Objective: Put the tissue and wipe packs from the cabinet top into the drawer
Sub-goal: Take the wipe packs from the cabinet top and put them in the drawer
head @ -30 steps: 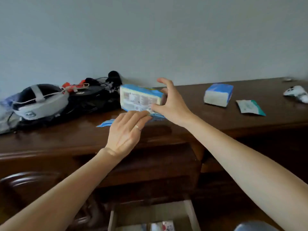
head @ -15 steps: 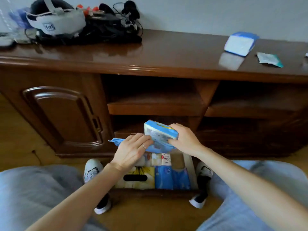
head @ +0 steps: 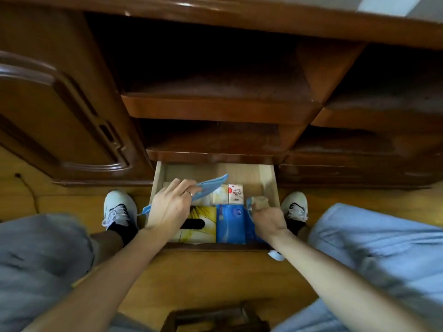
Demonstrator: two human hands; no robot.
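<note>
The pale wooden drawer stands pulled out at the foot of the dark cabinet. Inside lie a yellow tissue box, a blue pack and small white packs. My left hand holds a flat blue pack slanted over the drawer's left half. My right hand grips the blue-and-white wipe pack, which sits low at the drawer's right end, partly hidden by my fingers. A pale pack or its reflection shows on the cabinet top at the upper right edge.
A closed cabinet door is on the left, with open dark shelves above the drawer. My knees in grey trousers and white shoes flank the drawer on the wooden floor. A dark wooden frame lies below my arms.
The view dropped from the cabinet top to the drawer. Both hands came down with their packs; the wipe pack went into the drawer's right end and the flat pack now hovers over the left.
</note>
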